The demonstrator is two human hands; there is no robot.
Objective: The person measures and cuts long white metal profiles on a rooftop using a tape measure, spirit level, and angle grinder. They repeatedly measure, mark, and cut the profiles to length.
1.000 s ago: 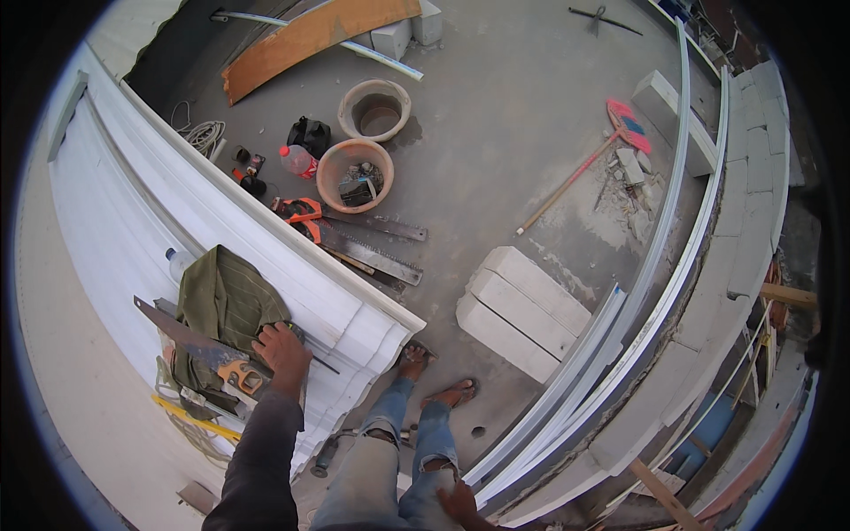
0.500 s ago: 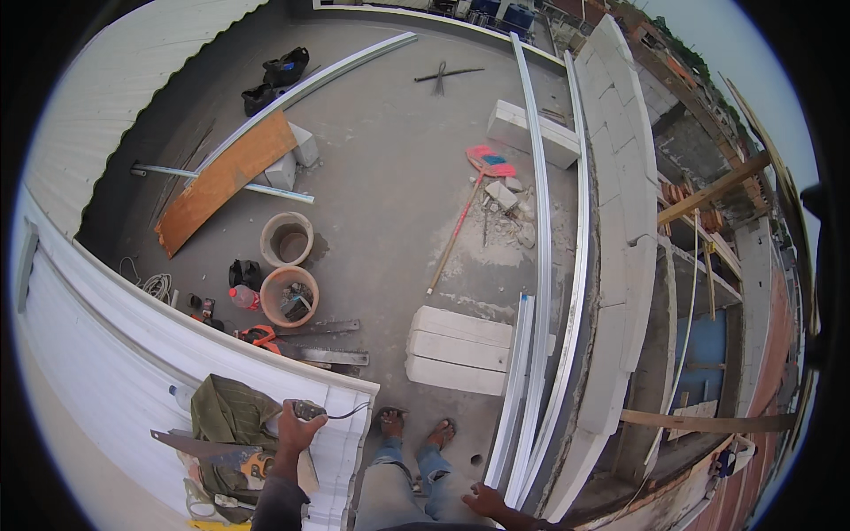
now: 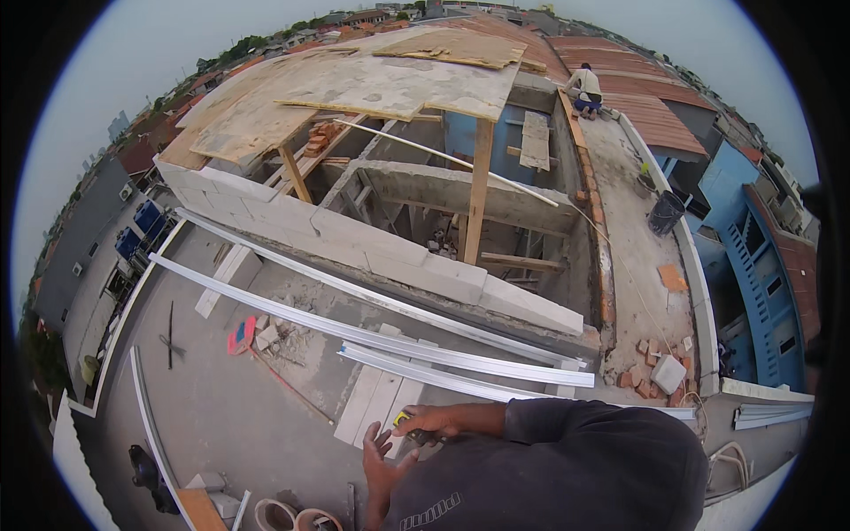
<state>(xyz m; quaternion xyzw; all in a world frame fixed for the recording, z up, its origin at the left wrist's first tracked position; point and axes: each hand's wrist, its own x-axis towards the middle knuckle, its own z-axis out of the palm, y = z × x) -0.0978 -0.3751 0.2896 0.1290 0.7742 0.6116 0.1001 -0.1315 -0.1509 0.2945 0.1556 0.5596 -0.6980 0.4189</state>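
In front of my dark shirt, my right hand (image 3: 432,419) is closed around a small yellow-and-black tape measure (image 3: 404,418). The right arm reaches across from the right side of the view. Just below and to the left of it is my left hand (image 3: 381,465), open, with its fingers apart and nothing in them. The left fingers come close to the tape measure; whether they touch it I cannot tell. Beneath both hands lie several pale blocks (image 3: 372,398), side by side on the grey floor.
Long metal channels (image 3: 372,336) run across the floor and over the blocks. Behind them stands a low block wall (image 3: 354,243), with open framed pits and plywood sheets (image 3: 372,80) beyond. A long-handled red dustpan (image 3: 241,336) lies left. A person (image 3: 584,88) crouches far right.
My view has swung right and up from the floor to the wall and rooftops. The tape measure, earlier in my left hand, is now in my right, and both hands have come together.
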